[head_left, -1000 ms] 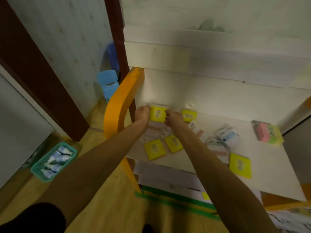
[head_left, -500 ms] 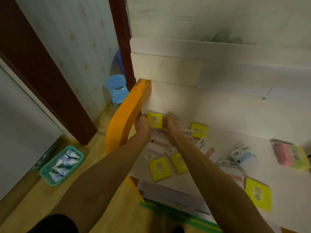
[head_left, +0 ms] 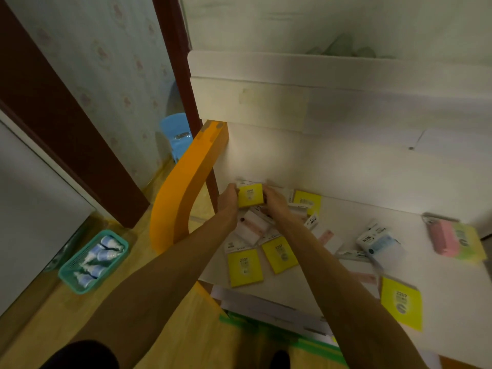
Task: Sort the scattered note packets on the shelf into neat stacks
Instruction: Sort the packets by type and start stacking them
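Yellow packet (head_left: 250,198) sits between my two hands at the back-left corner of the shelf (head_left: 306,288) — my left hand (head_left: 228,198) presses its left edge, my right hand (head_left: 274,199) its right edge, each grip closed on it. Whether it rests on a stack beneath I can't tell. Just nearer than my grip lie white packets (head_left: 251,227), then two more yellow packets (head_left: 245,267) side by side near the front edge. Right of my right hand another yellow one (head_left: 307,201) sits by the back wall. Farther right — a pale blue pack (head_left: 380,242), a pink-and-green block (head_left: 455,239) and a lone yellow packet (head_left: 401,303). Left of my left arm stands an orange shelf side (head_left: 186,187), with a teal basket (head_left: 93,262) on the floor.
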